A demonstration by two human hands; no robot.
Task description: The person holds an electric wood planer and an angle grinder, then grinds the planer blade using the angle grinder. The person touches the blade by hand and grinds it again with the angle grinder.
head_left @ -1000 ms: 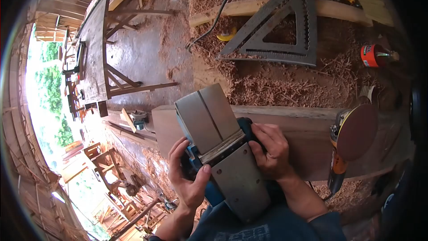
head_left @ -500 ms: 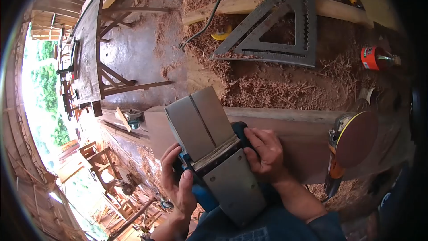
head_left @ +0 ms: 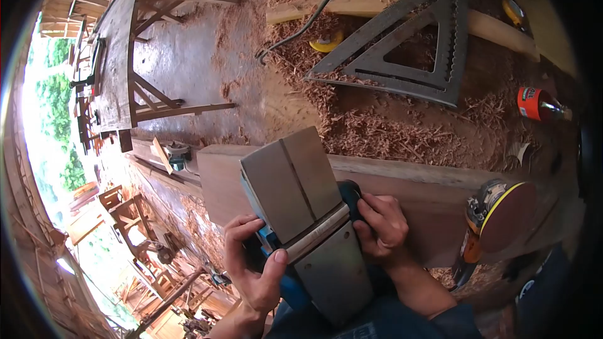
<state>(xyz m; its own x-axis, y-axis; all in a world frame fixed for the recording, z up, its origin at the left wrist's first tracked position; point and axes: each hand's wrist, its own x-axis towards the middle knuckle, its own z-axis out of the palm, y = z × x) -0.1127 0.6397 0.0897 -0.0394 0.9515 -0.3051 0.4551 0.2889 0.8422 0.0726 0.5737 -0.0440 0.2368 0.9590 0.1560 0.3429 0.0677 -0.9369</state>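
Note:
An electric planer [head_left: 308, 213] is turned sole-up in front of me, with its two flat metal plates facing the camera. The front plate [head_left: 290, 185] has a dark groove along it. Between the plates runs the cutter drum [head_left: 318, 233], showing a pale face. My left hand [head_left: 254, 267] grips the planer's blue side, its thumb beside the drum's end. On the opposite side, the fingers of my right hand [head_left: 384, 229] are curled around a dark knob. The planer's lower end is close to my shirt.
Behind the planer lies a thick wooden board [head_left: 414, 191]. A disc sander [head_left: 502, 216] rests at the right. Beyond are a metal triangle square [head_left: 402, 44], wood shavings [head_left: 389, 132], a bottle with a red label [head_left: 541, 104] and a black cord [head_left: 314, 16]. A wooden workbench [head_left: 119, 56] stands far left.
The planer and both hands have shifted slightly right and down in view. The drum strip, dark with bolt holes before, now shows a pale face. Both hands keep their hold.

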